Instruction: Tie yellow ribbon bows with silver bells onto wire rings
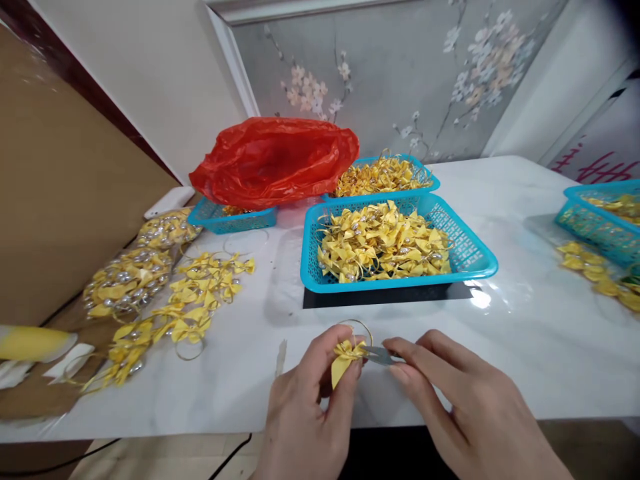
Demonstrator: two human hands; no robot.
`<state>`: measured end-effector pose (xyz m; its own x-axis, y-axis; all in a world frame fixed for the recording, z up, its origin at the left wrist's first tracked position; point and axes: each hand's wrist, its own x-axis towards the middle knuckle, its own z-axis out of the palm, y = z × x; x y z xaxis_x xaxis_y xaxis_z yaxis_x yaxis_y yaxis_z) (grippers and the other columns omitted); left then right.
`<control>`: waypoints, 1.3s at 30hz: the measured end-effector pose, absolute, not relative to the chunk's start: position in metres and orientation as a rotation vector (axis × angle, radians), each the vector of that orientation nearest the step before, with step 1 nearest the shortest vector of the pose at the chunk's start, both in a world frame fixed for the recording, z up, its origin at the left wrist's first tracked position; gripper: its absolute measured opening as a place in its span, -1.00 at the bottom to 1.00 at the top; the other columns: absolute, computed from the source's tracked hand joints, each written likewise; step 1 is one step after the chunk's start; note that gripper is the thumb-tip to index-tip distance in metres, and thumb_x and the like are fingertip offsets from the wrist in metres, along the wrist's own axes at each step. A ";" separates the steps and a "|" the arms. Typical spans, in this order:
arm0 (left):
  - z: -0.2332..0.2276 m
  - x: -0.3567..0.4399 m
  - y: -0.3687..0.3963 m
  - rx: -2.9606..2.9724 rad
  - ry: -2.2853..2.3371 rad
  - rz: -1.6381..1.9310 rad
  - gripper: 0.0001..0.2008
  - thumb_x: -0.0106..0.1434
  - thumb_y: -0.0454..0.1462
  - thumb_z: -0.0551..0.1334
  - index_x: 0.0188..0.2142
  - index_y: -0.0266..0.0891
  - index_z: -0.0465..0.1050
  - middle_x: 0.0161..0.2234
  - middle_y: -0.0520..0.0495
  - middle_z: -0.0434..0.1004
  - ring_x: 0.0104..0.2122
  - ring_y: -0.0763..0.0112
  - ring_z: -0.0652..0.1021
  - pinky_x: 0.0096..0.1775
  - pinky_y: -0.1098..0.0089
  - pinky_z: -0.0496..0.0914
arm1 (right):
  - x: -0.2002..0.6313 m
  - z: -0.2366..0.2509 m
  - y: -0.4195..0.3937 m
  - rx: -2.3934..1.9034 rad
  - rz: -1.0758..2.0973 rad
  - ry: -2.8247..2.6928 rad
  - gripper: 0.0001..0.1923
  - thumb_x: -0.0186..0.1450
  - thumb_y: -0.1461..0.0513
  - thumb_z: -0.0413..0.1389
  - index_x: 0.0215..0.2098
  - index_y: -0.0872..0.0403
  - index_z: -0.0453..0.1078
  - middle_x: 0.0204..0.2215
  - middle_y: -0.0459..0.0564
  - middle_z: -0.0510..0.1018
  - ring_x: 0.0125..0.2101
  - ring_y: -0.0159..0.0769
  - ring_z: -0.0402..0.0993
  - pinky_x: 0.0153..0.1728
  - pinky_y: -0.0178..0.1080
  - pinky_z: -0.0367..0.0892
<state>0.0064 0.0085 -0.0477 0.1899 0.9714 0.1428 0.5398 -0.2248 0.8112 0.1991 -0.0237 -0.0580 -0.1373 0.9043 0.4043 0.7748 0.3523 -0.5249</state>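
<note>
Between the thumb and fingers of my left hand [320,400] is a yellow ribbon bow [343,363] with a thin gold loop rising behind it. My right hand [465,393] pinches a small pointed grey metal tool [381,355], its kind unclear. The tool's tip meets the right side of the bow's knot. Both hands are above the front of the white table, close together. Just beyond them stands a blue plastic basket [400,285] full of yellow bows with silvery beads.
Loose yellow bows [193,300] lie to the left, beside bagged bows [130,277]. A red plastic bag [275,163] partly covers a small blue basket [235,222]. Behind is another filled basket [430,183]; a further one [600,223] stands at the right edge. A yellow roll [33,343] lies far left.
</note>
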 end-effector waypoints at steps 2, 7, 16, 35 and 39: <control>-0.049 0.006 0.009 1.862 1.404 0.898 -0.72 0.33 -0.22 0.23 0.03 -0.03 0.44 -0.14 0.05 0.73 -0.28 0.38 0.71 -0.27 0.51 0.58 | 0.199 -0.059 -0.024 -1.459 0.251 -1.949 -0.73 0.48 0.17 -0.05 0.01 0.01 0.44 -0.40 -0.02 0.49 -0.48 -0.32 0.53 -0.52 -0.34 0.46; -0.048 0.011 0.009 1.807 1.336 0.909 -0.75 0.33 -0.25 0.23 0.00 -0.01 0.45 -0.25 0.11 0.74 -0.30 0.41 0.71 -0.33 0.57 0.55 | 0.194 -0.059 -0.025 -1.452 0.321 -1.911 -0.74 0.48 0.18 -0.06 -0.01 0.00 0.44 -0.41 -0.04 0.45 -0.49 -0.34 0.48 -0.57 -0.36 0.39; -0.042 0.018 0.007 1.618 1.313 0.932 -0.79 0.30 -0.23 0.26 -0.06 -0.07 0.51 -0.23 0.03 0.74 -0.29 0.31 0.70 -0.40 0.53 0.53 | 0.187 -0.059 -0.022 -1.446 0.589 -1.752 -0.68 0.49 0.16 -0.09 -0.03 0.02 0.49 -0.42 -0.05 0.41 -0.50 -0.39 0.42 -0.56 -0.39 0.35; -0.046 0.016 0.009 1.544 1.308 0.929 -0.76 0.31 -0.20 0.26 -0.03 -0.08 0.49 -0.14 -0.02 0.72 -0.15 0.24 0.67 -0.32 0.51 0.54 | 0.191 -0.060 -0.018 -1.423 0.694 -1.762 -0.67 0.48 0.16 -0.06 0.04 0.02 0.47 -0.39 -0.03 0.47 -0.45 -0.35 0.47 -0.46 -0.33 0.40; -0.048 0.016 0.012 1.489 1.306 0.929 -0.76 0.31 -0.19 0.26 -0.03 -0.09 0.49 -0.16 -0.03 0.72 -0.20 0.25 0.69 -0.27 0.46 0.57 | 0.192 -0.056 -0.019 -1.423 0.749 -1.711 -0.66 0.48 0.12 -0.07 0.00 0.02 0.49 -0.40 -0.03 0.45 -0.48 -0.35 0.45 -0.62 -0.38 0.32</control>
<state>0.0156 0.0118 -0.0476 0.1526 0.9878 -0.0303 0.2952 -0.0163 0.9553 0.1916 -0.0192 -0.0559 -0.0767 0.9786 0.1908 0.5237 0.2024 -0.8275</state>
